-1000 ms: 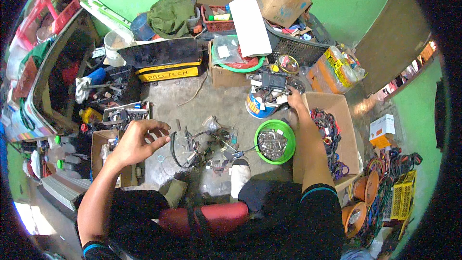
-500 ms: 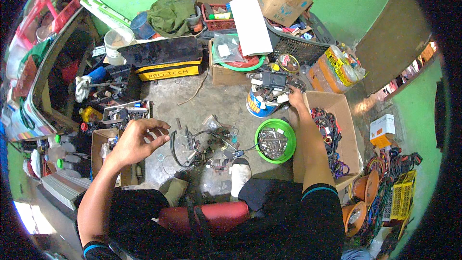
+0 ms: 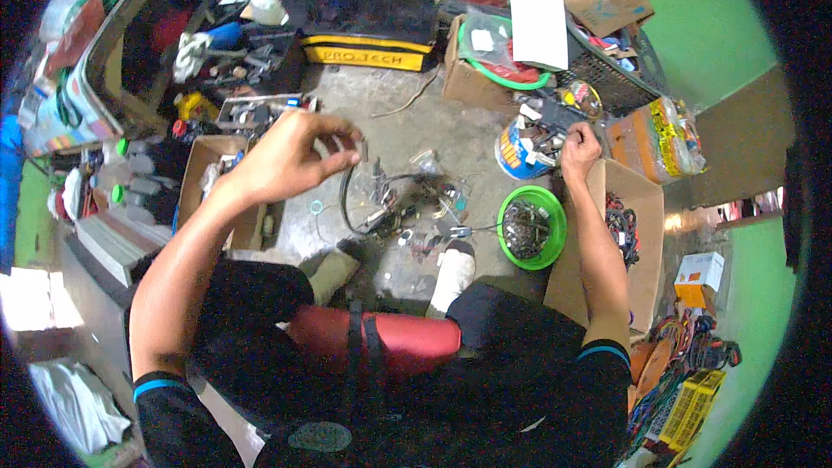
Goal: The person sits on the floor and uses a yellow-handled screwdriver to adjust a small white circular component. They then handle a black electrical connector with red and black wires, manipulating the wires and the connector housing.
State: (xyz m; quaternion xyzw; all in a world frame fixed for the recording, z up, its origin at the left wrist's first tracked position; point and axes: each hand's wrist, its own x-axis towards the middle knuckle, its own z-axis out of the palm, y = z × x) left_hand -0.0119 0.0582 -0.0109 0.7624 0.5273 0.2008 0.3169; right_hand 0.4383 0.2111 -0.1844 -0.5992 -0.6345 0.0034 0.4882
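Observation:
My left hand (image 3: 299, 156) hovers over the left part of the floor, fingers curved and parted from the thumb, holding nothing visible. Below and beside it a black cable (image 3: 346, 204) curls among loose wires and small scraps (image 3: 416, 199). At the right, my right hand (image 3: 581, 153) is closed at the side of a blue-and-white bucket (image 3: 511, 154), which is heaped with black and white plugs and adapter-like parts (image 3: 546, 126). What its fingers grip, if anything, is hidden. Nearer to me stands a green basin (image 3: 555, 247) full of small metal pieces (image 3: 526, 230).
An open cardboard box (image 3: 641, 282) of wires is beside my right forearm. A black-and-yellow toolbox (image 3: 368, 30) stands at the back. Another cardboard box (image 3: 204, 182) lies by my left forearm. My feet (image 3: 452, 277) rest near the floor scraps, with a red cylindrical cushion (image 3: 407, 338) at my lap.
The view has shifted, so the surroundings sit further right and higher. My right hand's fingers, earlier reaching onto the bucket's heap, are now curled closed at its side. My left hand stays raised and parted.

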